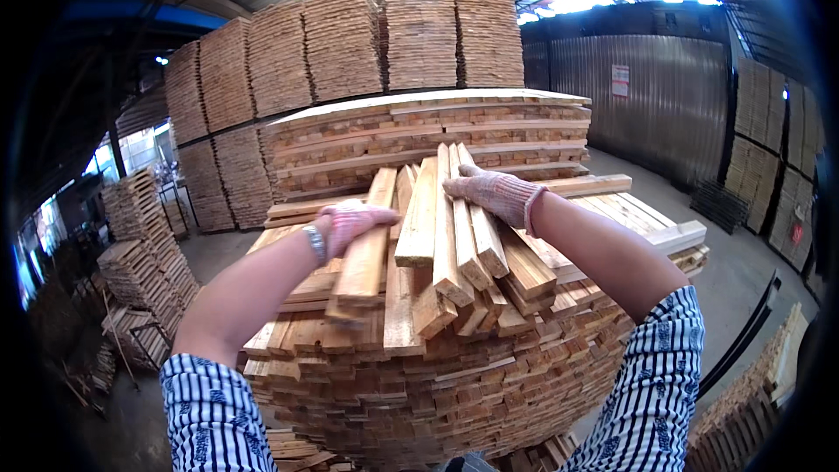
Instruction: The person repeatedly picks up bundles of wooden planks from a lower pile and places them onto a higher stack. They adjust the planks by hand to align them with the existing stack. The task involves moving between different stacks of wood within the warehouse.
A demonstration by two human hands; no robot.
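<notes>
My left hand point(352, 223), in a pinkish-white work glove, is closed over the edge of a wooden plank point(363, 271); the plank's near end is slightly blurred. My right hand point(496, 195), gloved alike, grips narrow wooden strips point(463, 223) from their right side, its fingertips over their top edges. Between the hands, a thicker wooden strip point(418, 218) slants toward me. More loose strips fan out beneath, their near ends jutting over the large wood stack point(419, 402). The fingers' undersides are hidden.
Behind lies a long lumber stack point(428, 135), with tall board piles point(341, 44) beyond. Smaller piles point(144, 253) stand at left. A corrugated metal wall point(647, 96) rises at right rear. Dark bars point(743, 332) and a wood pile point(769, 376) lie to the near right.
</notes>
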